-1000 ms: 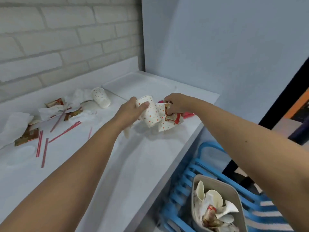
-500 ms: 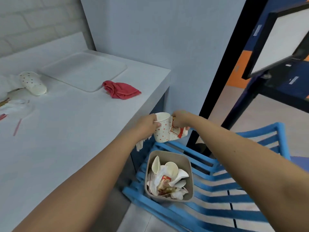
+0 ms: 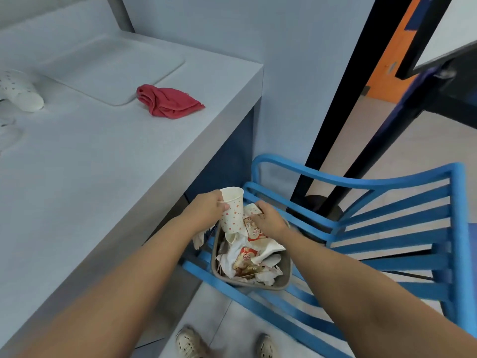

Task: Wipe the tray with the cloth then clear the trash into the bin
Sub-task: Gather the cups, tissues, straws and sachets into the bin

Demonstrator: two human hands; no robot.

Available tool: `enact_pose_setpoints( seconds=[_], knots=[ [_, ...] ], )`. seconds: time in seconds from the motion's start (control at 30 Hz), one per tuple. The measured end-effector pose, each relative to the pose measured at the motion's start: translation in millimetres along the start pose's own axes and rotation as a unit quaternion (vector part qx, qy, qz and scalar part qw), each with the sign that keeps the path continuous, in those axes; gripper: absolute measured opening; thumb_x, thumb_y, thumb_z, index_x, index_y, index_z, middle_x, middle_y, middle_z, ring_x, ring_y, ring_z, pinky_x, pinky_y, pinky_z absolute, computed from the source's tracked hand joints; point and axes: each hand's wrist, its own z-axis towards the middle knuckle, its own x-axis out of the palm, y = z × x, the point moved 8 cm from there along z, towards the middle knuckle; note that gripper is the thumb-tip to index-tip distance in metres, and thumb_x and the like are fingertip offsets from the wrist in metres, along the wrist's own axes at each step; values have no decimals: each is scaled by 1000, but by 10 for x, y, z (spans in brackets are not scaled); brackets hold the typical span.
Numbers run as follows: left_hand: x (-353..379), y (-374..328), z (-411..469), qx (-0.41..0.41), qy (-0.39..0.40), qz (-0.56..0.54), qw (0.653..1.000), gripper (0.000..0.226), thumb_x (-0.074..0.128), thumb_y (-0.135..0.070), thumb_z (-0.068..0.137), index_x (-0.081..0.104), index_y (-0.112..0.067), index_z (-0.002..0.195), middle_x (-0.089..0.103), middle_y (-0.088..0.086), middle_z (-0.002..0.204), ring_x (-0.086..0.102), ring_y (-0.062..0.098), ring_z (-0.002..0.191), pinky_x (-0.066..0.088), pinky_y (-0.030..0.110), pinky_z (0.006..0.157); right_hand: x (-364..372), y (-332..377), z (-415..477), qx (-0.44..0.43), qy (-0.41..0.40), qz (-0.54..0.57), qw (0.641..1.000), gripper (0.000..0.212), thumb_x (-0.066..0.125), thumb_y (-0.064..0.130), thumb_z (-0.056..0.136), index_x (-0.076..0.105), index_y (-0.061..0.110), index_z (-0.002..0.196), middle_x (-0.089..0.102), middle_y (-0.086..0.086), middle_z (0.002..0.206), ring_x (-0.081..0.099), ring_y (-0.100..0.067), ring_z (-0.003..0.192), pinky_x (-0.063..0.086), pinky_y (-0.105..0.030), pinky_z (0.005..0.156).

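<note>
Both the left hand [image 3: 209, 206], gripping a cup [image 3: 232, 211], and the right hand [image 3: 268, 220], pinching wrappers [image 3: 254, 228], hover over the heaped bin [image 3: 287, 270] on a chair [image 3: 458, 228]. Dropped pieces may bounce out. Cloth [image 3: 167, 100] lies beside the tray [image 3: 111, 63], near the tabletop's [image 3: 103, 177] right edge.

Cool, even indoor light washes the grey counter [image 3: 103, 177], with soft shadow only beneath its overhanging edge and under the red cloth [image 3: 169, 102]. The wide lens bows the blue chair [image 3: 459, 228] and the black post [image 3: 343, 99] outward. Detail is crispest on the paper cup [image 3: 232, 210] at centre; a second cup [image 3: 20, 91] at the counter's far left edge and the shoes [image 3: 191, 343] below are smeared.
</note>
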Motion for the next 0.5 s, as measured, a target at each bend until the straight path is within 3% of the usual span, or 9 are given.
enact_pose_setpoints(
  seconds=[0.1,0.23,0.33,0.4,0.5],
  knots=[
    [64,73,5,-8,-3,-1,1000,17,45,-28,97,52,-13,102,58,4,93,52,17,77,38,28,63,158,-203,-22,6,44,-46,998,37,51,17,96,46,14,133,52,-7,136,49,-25,125,39,-32,98],
    [84,30,15,-1,-31,-20,999,21,45,-25,98,52,-10,111,61,8,105,58,20,89,47,33,75,197,-259,-48,-43,110,-99,988,16,58,9,88,55,18,101,61,-9,114,54,-24,110,34,-23,78],
    [127,-42,84,5,-60,-29,998,21,47,-23,97,54,-11,112,60,10,117,59,21,98,51,33,79,163,-209,-170,-80,154,-160,972,12,62,11,85,55,18,91,57,-2,97,50,-19,94,34,-24,74],
    [218,-95,162,11,-66,-13,998,20,50,-23,96,59,-10,108,63,10,113,57,20,92,48,32,76,199,-202,-302,-96,165,-210,959,12,59,18,88,60,17,101,61,-6,106,52,-24,103,39,-31,83],
    [498,-118,296,19,-42,18,999,23,55,-24,93,66,-9,107,65,10,109,60,25,95,45,31,77,337,-176,-582,-152,159,-342,914,29,49,28,96,53,18,123,56,-5,126,44,-25,120,34,-39,97]
  ],
)
